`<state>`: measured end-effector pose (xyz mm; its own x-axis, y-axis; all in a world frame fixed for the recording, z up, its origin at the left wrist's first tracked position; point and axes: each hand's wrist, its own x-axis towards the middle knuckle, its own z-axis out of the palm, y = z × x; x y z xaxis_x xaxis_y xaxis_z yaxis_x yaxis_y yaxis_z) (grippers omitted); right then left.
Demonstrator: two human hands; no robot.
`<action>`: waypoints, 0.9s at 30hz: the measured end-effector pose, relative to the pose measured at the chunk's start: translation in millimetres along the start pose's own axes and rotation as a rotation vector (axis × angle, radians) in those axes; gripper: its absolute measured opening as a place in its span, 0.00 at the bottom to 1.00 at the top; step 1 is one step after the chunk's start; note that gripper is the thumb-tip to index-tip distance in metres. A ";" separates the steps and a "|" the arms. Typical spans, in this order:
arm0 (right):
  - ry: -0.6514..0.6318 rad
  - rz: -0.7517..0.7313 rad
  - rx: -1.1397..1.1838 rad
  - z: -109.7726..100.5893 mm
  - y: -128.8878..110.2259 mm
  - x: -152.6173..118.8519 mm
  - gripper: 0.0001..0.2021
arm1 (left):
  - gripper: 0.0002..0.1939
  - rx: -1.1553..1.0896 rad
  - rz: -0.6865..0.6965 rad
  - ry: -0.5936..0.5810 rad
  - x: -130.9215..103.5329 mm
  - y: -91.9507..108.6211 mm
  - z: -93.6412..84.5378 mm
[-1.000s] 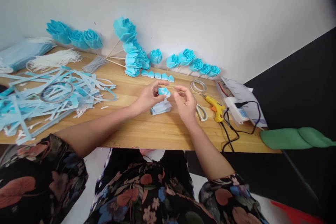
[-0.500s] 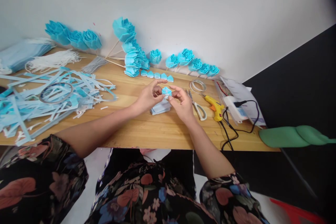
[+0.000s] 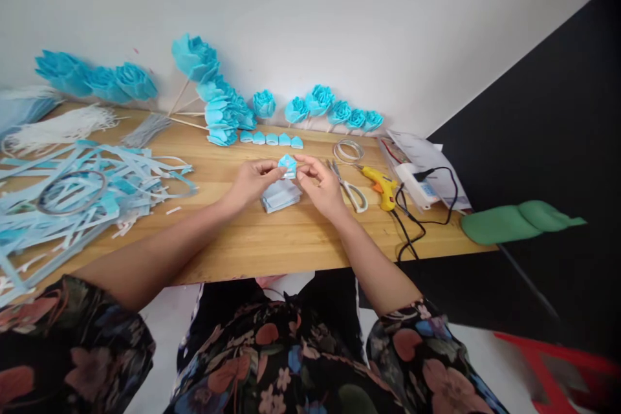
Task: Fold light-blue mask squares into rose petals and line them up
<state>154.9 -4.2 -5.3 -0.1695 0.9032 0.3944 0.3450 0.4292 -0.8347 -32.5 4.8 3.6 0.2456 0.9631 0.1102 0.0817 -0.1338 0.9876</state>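
Note:
A small folded blue piece is pinched in my left hand, thumb on its lower left edge. Close at its right side is my right hand, fingers curled and a fingertip at the piece's edge. Beneath them a stack of pale blue folded sheets lies on the wooden table. Behind the hands, several small folded blue pieces sit in a row. White-handled scissors lie just right of my right hand.
Blue flowers on sticks lean along the wall. Cut strips heap at the left. To the right are a wire coil, a yellow glue gun, a power strip with black cables and a green bottle.
The view has shifted, so the table things appear further left. My left forefinger has come down from above the blue piece, and the piece now shows more of its face.

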 end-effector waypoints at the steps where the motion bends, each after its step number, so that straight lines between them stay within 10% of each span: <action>1: 0.019 0.006 -0.026 -6.6 -0.3 2.5 0.17 | 0.18 0.005 -0.010 0.020 0.6 -0.8 0.0; 12: 0.017 0.132 -0.680 -105.6 25.5 4.6 0.12 | 0.19 -0.014 0.008 -0.013 1.3 -5.4 1.5; 27: -0.104 0.204 -0.989 -81.7 44.1 24.6 0.11 | 0.17 0.008 -0.010 -0.054 2.7 -10.7 0.7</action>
<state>241.3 37.4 -1.0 -0.0854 0.9749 0.2055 0.9776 0.1218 -0.1715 -32.1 8.6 -6.8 0.2968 0.9503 0.0935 0.0926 -0.1261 0.9877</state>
